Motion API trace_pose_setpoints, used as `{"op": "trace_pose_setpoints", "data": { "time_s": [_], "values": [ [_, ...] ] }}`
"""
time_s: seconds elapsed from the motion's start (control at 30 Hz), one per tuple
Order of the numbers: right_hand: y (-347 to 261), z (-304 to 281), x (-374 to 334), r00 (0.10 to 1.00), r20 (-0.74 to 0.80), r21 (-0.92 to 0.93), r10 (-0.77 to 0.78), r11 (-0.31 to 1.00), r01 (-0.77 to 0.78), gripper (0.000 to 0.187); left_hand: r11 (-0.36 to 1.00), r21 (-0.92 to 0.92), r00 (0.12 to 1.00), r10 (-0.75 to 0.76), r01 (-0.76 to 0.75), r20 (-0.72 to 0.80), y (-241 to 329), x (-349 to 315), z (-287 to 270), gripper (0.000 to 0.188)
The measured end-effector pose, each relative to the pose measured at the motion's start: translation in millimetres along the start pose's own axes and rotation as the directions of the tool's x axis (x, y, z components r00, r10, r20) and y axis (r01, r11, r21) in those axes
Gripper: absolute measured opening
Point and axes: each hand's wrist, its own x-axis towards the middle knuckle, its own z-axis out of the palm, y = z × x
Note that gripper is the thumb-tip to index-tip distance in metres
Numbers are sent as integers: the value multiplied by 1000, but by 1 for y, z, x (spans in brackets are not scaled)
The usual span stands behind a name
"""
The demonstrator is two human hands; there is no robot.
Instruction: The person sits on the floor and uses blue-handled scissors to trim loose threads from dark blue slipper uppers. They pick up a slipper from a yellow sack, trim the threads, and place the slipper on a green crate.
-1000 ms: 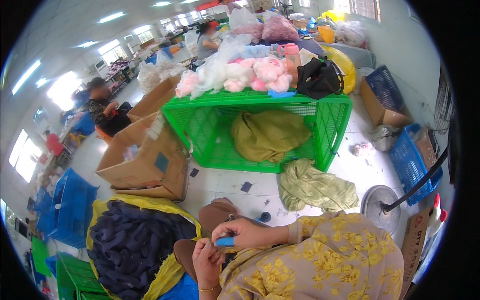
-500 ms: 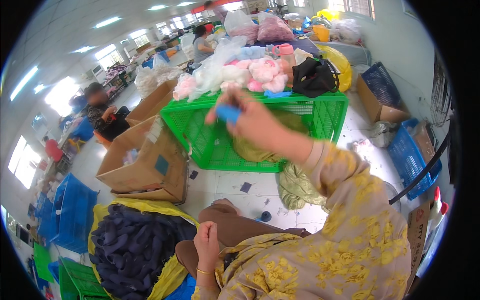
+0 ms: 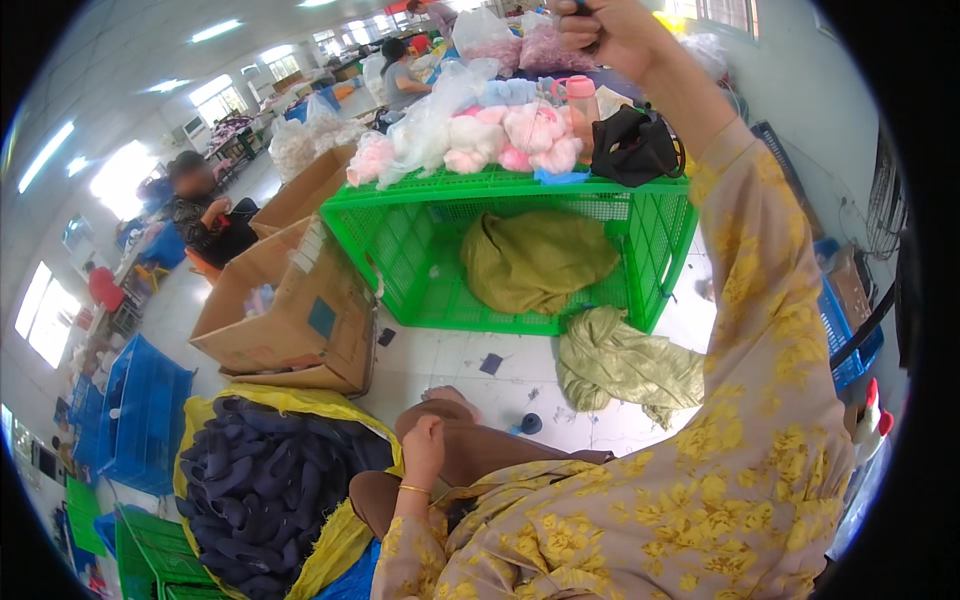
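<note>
My right hand [image 3: 612, 40] is raised high at the top edge, fingers curled in, with a blue band or wrap partly in sight at the fingertips. Whatever those fingers pinch is cut off or too small to tell. My left hand [image 3: 424, 450] rests closed on my brown-trousered knee, and anything inside it is hidden. Beside that knee, a yellow woven sack [image 3: 330, 398] is filled with dark navy stuffed pieces [image 3: 260, 490]. Pink and white plush toys [image 3: 530, 135] lie ahead on an upturned green plastic crate [image 3: 400, 300].
Inside the crate is an olive cloth sack [image 3: 540, 262]; a paler one [image 3: 630, 365] lies on the floor. Cardboard boxes [image 3: 290, 320] and blue crates [image 3: 150, 415] stand left. A pink bottle [image 3: 580, 105] and black bag [image 3: 637, 147] top the crate. Co-workers sit beyond.
My right hand has swung up and to the right, from in front of the green crate to the top edge. My left hand stays closed at my knee, shifted slightly up in the picture.
</note>
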Motion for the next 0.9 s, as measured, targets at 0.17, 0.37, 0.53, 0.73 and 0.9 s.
{"op": "trace_pose_setpoints", "data": {
  "time_s": [0.17, 0.37, 0.53, 0.73, 0.9],
  "values": [
    [-13, -45, 9, 907, -350, -135, -232, 971, 196, 7, 997, 67, 999, 36, -35, -21, -10, 11, -2, 12],
    [-38, -107, 9, 454, -564, -607, -690, 719, 339, 10, 969, 245, 994, 16, 13, -113, -40, 12, -18, 11],
    [-40, -134, -1, 367, -575, -652, -731, 681, 334, 10, 933, 331, 978, -82, 143, -191, -85, 8, -43, 12],
    [26, -57, -24, 891, -399, -566, -215, 823, -55, 12, 952, 169, 966, -246, 256, -77, -48, 21, -88, 15],
    [75, 42, -49, 997, 60, -827, 45, 562, 24, 19, 920, 344, 958, 248, -188, -141, 17, 71, -118, 9]
  ]
}}
